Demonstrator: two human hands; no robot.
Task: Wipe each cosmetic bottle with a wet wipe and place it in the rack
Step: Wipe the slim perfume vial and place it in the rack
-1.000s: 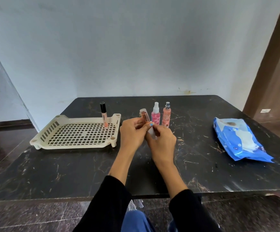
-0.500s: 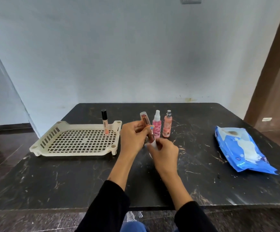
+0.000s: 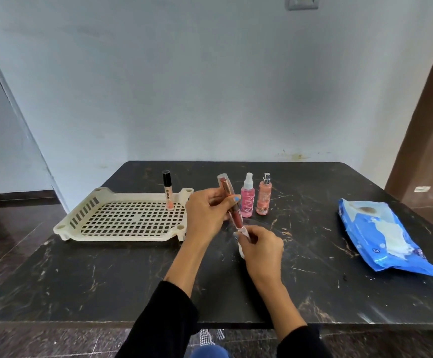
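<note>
While the left hand (image 3: 205, 215) grips a slim clear tube of reddish-brown lip colour (image 3: 229, 200) around its middle, thumb and fingers curled about it, the tube tilts in the air above the black marble table (image 3: 106, 280), its capped top leaning up and to the left. The right hand (image 3: 260, 248) sits just below and to the right, its fingers pinching a small white wet wipe (image 3: 242, 239) against the lower end of the tube. Both arms wear black sleeves.

Just behind the hands stand two small spray bottles, upright and close together: a pink spray bottle (image 3: 247, 200) with a white nozzle, and to its right a peach spray bottle (image 3: 264, 197) with a silver cap.

To the left lies a cream plastic rack (image 3: 81, 223) with a slotted grid floor. One lip gloss tube (image 3: 168, 191) with a black cap stands upright in its far right part.

Well to the right on the table lies a blue wet wipe packet (image 3: 380, 244), flat, with its flap open and white wipe showing.

Behind the table rises a pale blue-grey wall (image 3: 210, 86).
</note>
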